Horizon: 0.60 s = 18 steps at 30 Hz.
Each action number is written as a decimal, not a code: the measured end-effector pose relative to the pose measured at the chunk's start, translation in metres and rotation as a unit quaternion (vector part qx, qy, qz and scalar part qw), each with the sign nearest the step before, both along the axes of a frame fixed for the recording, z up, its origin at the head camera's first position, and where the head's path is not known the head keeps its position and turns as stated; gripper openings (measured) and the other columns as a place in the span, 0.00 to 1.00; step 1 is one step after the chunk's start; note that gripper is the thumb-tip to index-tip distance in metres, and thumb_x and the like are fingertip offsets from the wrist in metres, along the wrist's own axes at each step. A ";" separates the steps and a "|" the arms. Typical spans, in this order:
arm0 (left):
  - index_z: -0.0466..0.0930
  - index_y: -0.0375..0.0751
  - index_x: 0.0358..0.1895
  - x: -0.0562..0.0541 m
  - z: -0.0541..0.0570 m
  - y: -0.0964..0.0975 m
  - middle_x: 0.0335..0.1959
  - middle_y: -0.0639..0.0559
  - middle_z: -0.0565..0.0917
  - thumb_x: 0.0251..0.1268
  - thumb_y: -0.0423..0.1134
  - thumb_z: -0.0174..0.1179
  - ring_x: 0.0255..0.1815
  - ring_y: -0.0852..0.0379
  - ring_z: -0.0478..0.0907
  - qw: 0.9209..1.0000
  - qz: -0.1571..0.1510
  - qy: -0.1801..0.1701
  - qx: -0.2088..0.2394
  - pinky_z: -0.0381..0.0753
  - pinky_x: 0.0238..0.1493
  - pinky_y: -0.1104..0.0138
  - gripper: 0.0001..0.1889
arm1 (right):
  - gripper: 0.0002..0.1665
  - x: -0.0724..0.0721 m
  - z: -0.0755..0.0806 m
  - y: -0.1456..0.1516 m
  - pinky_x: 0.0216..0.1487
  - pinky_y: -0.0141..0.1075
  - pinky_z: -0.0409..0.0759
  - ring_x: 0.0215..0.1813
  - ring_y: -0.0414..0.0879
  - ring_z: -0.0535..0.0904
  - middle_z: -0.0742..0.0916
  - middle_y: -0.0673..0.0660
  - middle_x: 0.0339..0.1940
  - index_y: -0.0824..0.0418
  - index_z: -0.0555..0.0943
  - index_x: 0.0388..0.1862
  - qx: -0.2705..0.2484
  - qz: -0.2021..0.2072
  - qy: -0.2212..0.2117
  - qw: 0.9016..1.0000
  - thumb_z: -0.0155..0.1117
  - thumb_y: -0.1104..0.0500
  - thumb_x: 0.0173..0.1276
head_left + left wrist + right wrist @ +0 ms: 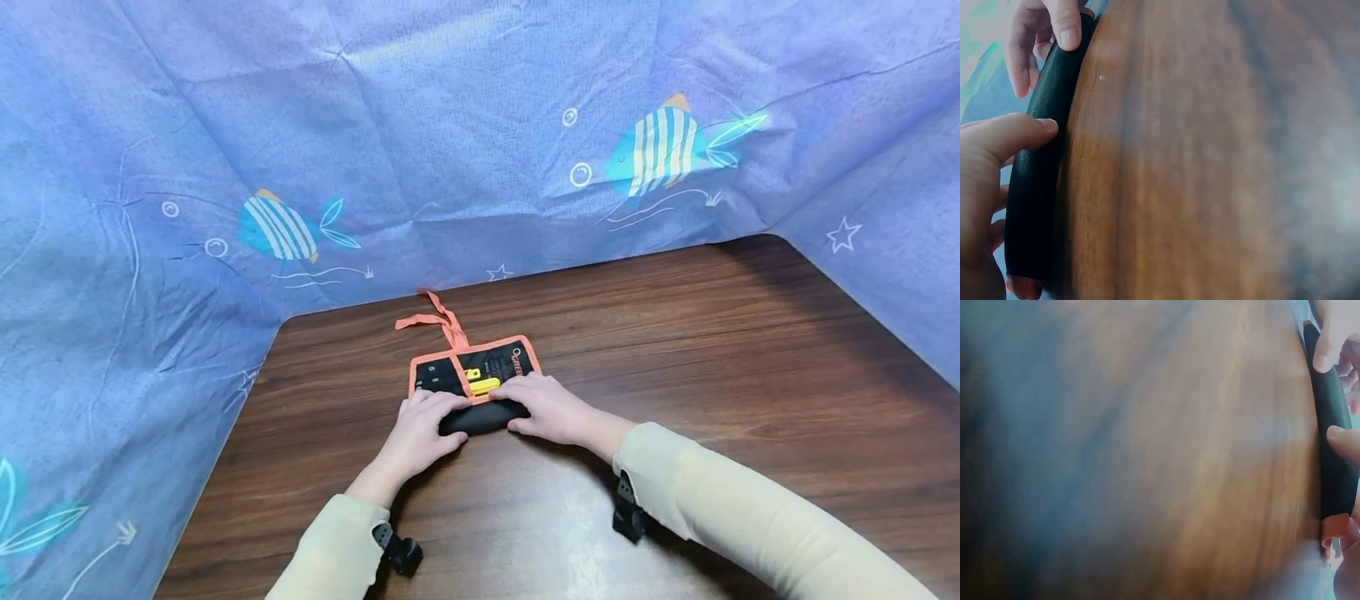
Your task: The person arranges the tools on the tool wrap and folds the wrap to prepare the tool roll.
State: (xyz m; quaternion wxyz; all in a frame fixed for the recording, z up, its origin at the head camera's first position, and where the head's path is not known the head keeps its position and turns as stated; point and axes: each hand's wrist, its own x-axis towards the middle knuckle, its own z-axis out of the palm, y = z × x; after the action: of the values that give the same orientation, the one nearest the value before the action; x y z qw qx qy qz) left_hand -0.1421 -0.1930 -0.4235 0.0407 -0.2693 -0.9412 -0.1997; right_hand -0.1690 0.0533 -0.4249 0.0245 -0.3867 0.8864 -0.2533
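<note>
A black fabric tool roll (491, 364) with orange edging lies on the table, its near side rolled into a thick black tube (483, 417). My left hand (420, 429) grips the tube's left end, thumb on the near side and fingers over the top. The right hand (551, 408) holds the right end the same way. Yellow items (485, 386) show in the part still flat; their kind is unclear. In the left wrist view, the left thumb (1038, 127) presses on the black tube (1032, 212). The right wrist view shows the right thumb (1336, 433) on it too.
Two orange tie straps (450, 321) stretch from the roll's far edge toward the back of the table. Brown wood-grain table (720, 333) surrounds it. A blue cloth (465, 125) with printed fish hangs behind and at both sides.
</note>
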 end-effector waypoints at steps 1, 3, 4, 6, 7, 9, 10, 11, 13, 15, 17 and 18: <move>0.79 0.52 0.53 -0.001 0.000 0.000 0.50 0.58 0.80 0.53 0.44 0.68 0.50 0.53 0.69 1.000 -0.001 -0.003 0.005 0.62 0.53 0.54 0.22 | 0.28 -0.001 -0.001 0.000 0.58 0.51 0.64 0.60 0.51 0.71 0.79 0.54 0.57 0.56 0.75 0.61 -0.005 -0.001 -0.003 1.000 0.67 0.54 0.61; 0.79 0.51 0.53 -0.001 0.000 0.000 0.49 0.57 0.80 0.53 0.43 0.68 0.51 0.54 0.70 1.000 -0.002 -0.013 0.012 0.62 0.56 0.53 0.21 | 0.28 -0.002 -0.003 0.001 0.59 0.50 0.64 0.60 0.50 0.71 0.79 0.54 0.57 0.57 0.75 0.60 -0.015 -0.003 -0.011 1.000 0.67 0.54 0.61; 0.79 0.51 0.52 -0.001 0.001 0.000 0.49 0.57 0.80 0.53 0.42 0.68 0.52 0.54 0.70 1.000 -0.003 -0.018 0.016 0.62 0.57 0.53 0.20 | 0.27 -0.002 -0.003 0.001 0.59 0.50 0.64 0.60 0.50 0.72 0.79 0.54 0.57 0.57 0.75 0.60 -0.020 -0.003 -0.013 1.000 0.66 0.54 0.61; 0.79 0.50 0.52 -0.001 0.002 0.000 0.49 0.56 0.80 0.54 0.42 0.68 0.53 0.54 0.71 1.000 -0.007 -0.022 0.020 0.63 0.58 0.53 0.20 | 0.27 -0.003 -0.004 0.001 0.60 0.49 0.64 0.60 0.49 0.72 0.80 0.53 0.56 0.57 0.76 0.59 -0.026 -0.004 -0.016 1.000 0.66 0.53 0.61; 0.79 0.50 0.52 -0.001 0.002 0.000 0.49 0.56 0.80 0.55 0.42 0.67 0.53 0.54 0.71 1.000 -0.008 -0.022 0.020 0.63 0.58 0.53 0.19 | 0.27 -0.003 -0.004 0.001 0.60 0.48 0.64 0.59 0.49 0.72 0.80 0.53 0.56 0.57 0.76 0.59 -0.026 -0.003 -0.016 1.000 0.66 0.53 0.61; 0.79 0.50 0.52 -0.001 0.003 0.000 0.50 0.56 0.80 0.56 0.42 0.67 0.54 0.54 0.71 1.000 -0.010 -0.021 0.019 0.65 0.58 0.53 0.19 | 0.26 -0.004 -0.004 0.002 0.59 0.47 0.65 0.58 0.49 0.73 0.80 0.53 0.55 0.57 0.76 0.59 -0.026 0.000 -0.011 1.000 0.66 0.53 0.61; 0.79 0.50 0.53 -0.001 0.003 0.000 0.50 0.56 0.80 0.56 0.42 0.67 0.54 0.54 0.71 1.000 -0.011 -0.020 0.019 0.66 0.57 0.53 0.19 | 0.26 -0.004 -0.003 0.002 0.58 0.47 0.65 0.57 0.48 0.73 0.81 0.52 0.55 0.57 0.77 0.58 -0.025 0.002 -0.007 1.000 0.66 0.53 0.61; 0.79 0.49 0.53 -0.001 0.003 0.000 0.50 0.56 0.80 0.56 0.42 0.66 0.54 0.54 0.71 1.000 -0.012 -0.019 0.017 0.66 0.57 0.53 0.19 | 0.26 -0.004 -0.002 0.002 0.58 0.46 0.65 0.56 0.48 0.73 0.81 0.52 0.54 0.56 0.77 0.58 -0.022 0.004 -0.002 1.000 0.66 0.52 0.61; 0.79 0.50 0.53 -0.001 0.003 0.000 0.50 0.56 0.80 0.56 0.42 0.66 0.54 0.54 0.71 1.000 -0.011 -0.018 0.016 0.68 0.56 0.53 0.19 | 0.26 -0.004 -0.001 0.001 0.57 0.46 0.65 0.55 0.48 0.73 0.81 0.52 0.54 0.56 0.77 0.58 -0.019 0.009 0.004 1.000 0.67 0.53 0.61; 0.79 0.50 0.53 -0.001 0.004 -0.001 0.50 0.56 0.80 0.57 0.42 0.66 0.54 0.54 0.71 1.000 -0.011 -0.020 0.018 0.68 0.56 0.53 0.19 | 0.26 -0.004 0.001 0.001 0.58 0.47 0.63 0.55 0.48 0.72 0.81 0.52 0.54 0.56 0.77 0.58 -0.014 0.011 0.008 1.000 0.67 0.53 0.60; 0.79 0.50 0.54 -0.001 0.004 0.000 0.50 0.56 0.80 0.57 0.42 0.66 0.54 0.54 0.71 1.000 -0.011 -0.023 0.018 0.68 0.57 0.54 0.19 | 0.27 -0.004 0.002 0.000 0.59 0.49 0.62 0.55 0.49 0.72 0.81 0.52 0.54 0.56 0.77 0.58 -0.007 0.011 0.010 1.000 0.68 0.54 0.59; 0.79 0.50 0.54 -0.001 0.004 0.000 0.51 0.56 0.80 0.57 0.42 0.66 0.55 0.55 0.71 0.999 -0.009 -0.025 0.019 0.68 0.57 0.54 0.19 | 0.27 -0.004 0.003 -0.001 0.59 0.49 0.62 0.56 0.49 0.71 0.81 0.52 0.54 0.55 0.77 0.58 -0.003 0.011 0.008 1.000 0.68 0.54 0.59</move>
State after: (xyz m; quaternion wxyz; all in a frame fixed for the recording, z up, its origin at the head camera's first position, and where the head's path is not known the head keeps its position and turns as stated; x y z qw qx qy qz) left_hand -0.1429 -0.1933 -0.4198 0.0207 -0.2724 -0.9354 -0.2244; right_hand -0.1734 0.0526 -0.4220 0.0187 -0.3982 0.8818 -0.2520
